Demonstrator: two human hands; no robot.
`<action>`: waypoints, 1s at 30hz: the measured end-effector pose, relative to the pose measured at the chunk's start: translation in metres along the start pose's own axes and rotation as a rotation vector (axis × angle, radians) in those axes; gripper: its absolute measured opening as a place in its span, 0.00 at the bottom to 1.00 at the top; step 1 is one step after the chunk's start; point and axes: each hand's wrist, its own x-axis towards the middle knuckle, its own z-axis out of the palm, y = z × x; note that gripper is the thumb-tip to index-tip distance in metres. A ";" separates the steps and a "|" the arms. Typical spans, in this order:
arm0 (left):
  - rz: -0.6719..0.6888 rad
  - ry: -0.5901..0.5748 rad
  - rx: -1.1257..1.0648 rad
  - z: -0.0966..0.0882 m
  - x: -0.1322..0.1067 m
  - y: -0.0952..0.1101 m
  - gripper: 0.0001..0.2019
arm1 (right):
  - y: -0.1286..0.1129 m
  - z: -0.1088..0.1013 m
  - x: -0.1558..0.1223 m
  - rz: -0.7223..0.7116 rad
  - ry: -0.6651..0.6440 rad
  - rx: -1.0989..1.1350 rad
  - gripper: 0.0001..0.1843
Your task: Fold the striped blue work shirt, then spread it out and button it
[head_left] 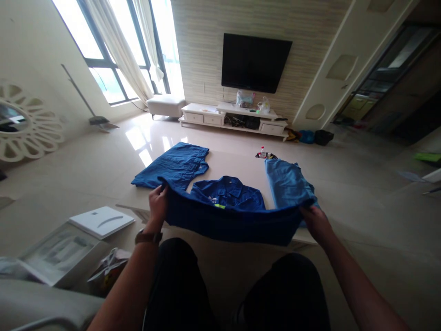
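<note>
A dark blue work shirt point(234, 191) lies on the low table point(237, 164), its collar toward the far side and white print on its chest. The near part of the blue cloth is lifted and stretched in a sagging band, covering the shirt's lower part. At the band's left corner, my left hand point(159, 202) is closed on the cloth. My right hand point(316, 221) grips the right corner. Folded blue clothing point(174, 163) rests at the table's left, and lighter blue trousers or similar folded cloth point(287, 181) at its right. A yellow-green patch shows above the band.
Left of my legs are a white laptop box point(102, 220), a larger box point(62, 250) and a plastic bag point(109, 271). A bottle point(262, 151) stands near the table's far edge. Beyond are a TV cabinet point(203, 118), a television point(255, 63) and a white bench point(166, 105).
</note>
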 end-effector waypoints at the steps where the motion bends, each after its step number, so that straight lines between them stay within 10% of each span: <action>1: -0.012 -0.013 0.093 0.018 0.020 0.005 0.23 | -0.001 0.014 0.030 0.017 0.014 -0.001 0.30; 5: -0.089 -0.074 0.527 0.081 0.077 0.004 0.22 | 0.011 0.068 0.117 0.133 0.096 -0.328 0.19; 8: -0.183 -0.089 0.631 0.102 0.076 -0.021 0.28 | 0.038 0.099 0.122 0.200 0.182 -0.484 0.15; 13: -0.349 -0.129 0.741 0.068 0.023 -0.090 0.33 | 0.110 0.110 0.041 0.112 0.088 -0.586 0.18; 19: -0.422 -0.294 0.624 0.013 0.001 -0.149 0.23 | 0.179 0.060 -0.019 0.287 0.188 -0.519 0.19; 30: -0.293 -0.326 0.614 0.071 0.052 -0.124 0.27 | 0.159 0.067 0.035 0.334 0.129 -0.230 0.15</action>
